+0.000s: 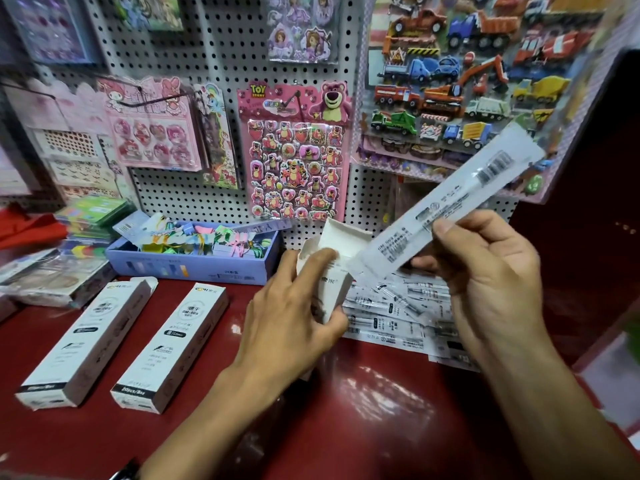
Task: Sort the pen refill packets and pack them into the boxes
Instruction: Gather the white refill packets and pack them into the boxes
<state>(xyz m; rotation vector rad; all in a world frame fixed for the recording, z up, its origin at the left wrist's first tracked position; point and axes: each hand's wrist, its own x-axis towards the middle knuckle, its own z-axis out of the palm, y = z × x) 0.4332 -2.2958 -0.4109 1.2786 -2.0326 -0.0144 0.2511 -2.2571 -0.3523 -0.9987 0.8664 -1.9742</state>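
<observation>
My left hand point(294, 317) grips an open white refill box point(334, 247), tilted with its flaps up, above the red counter point(363, 410). My right hand point(491, 282) pinches one long white pen refill packet point(450, 202), held slanting up to the right, its lower end close to the box mouth. A heap of several more refill packets point(391, 313) lies on the counter under my hands. Two more white boxes lie flat at the left: one point(85, 344) with an open end flap, the other point(171, 348) beside it.
A blue tray point(194, 265) of colourful clips stands at the back of the counter, with stacked stationery point(62, 271) to its left. Sticker sheets point(294, 150) hang on the pegboard behind. A dark red panel point(588, 237) walls off the right side.
</observation>
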